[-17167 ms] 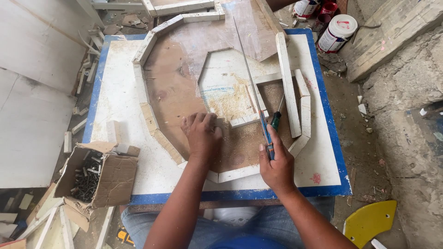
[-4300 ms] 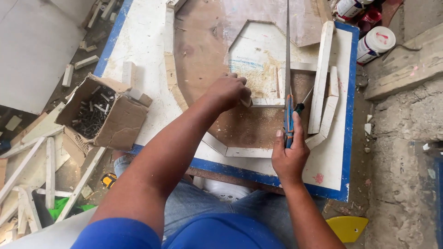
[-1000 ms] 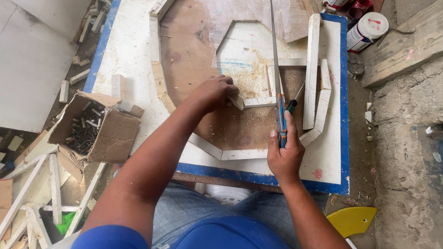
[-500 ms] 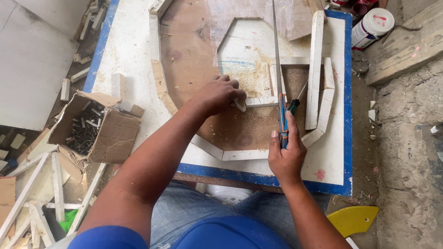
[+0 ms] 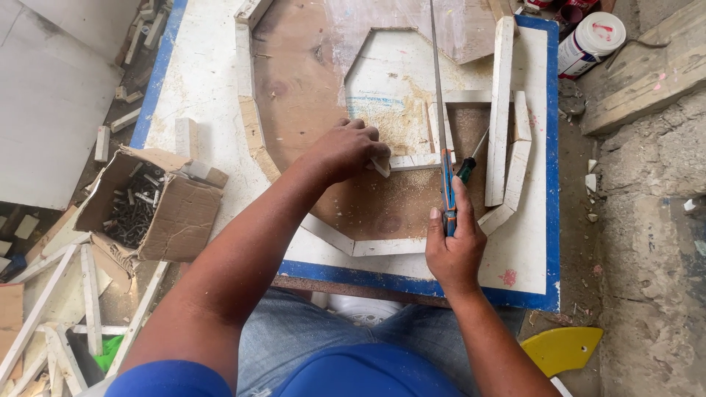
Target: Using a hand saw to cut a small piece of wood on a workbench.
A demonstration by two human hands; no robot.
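Outdoors on rough concrete ground, a white work board with a blue edge (image 5: 206, 81) carries a brown plywood panel (image 5: 294, 95) ringed by white moulding pieces. The left hand (image 5: 346, 151) sits near the middle of the board, its fingers curled down and pinching the end of a short white strip (image 5: 412, 160) that lies flat on the panel. At 5 o'clock from it, the right hand (image 5: 452, 254) is wrapped tight round the blue handle of a thin-bladed saw (image 5: 440, 110), whose blade runs toward 12 o'clock and crosses the strip. The work in hand looks like cutting that strip to length. A clean cut calls for the strip pinned firmly and the blade kept straight on its line. A green-handled screwdriver (image 5: 465, 170) lies just beside the saw at 3 o'clock, and a long white batten (image 5: 500, 110) lies beyond it. At 9 o'clock an open cardboard box (image 5: 176, 220) holds dark screws, and a white tub (image 5: 592, 40) stands at 1 o'clock off the board. Against half a second ago almost nothing differs: both hands keep their grip and the saw sits at nearly the same place on the strip.
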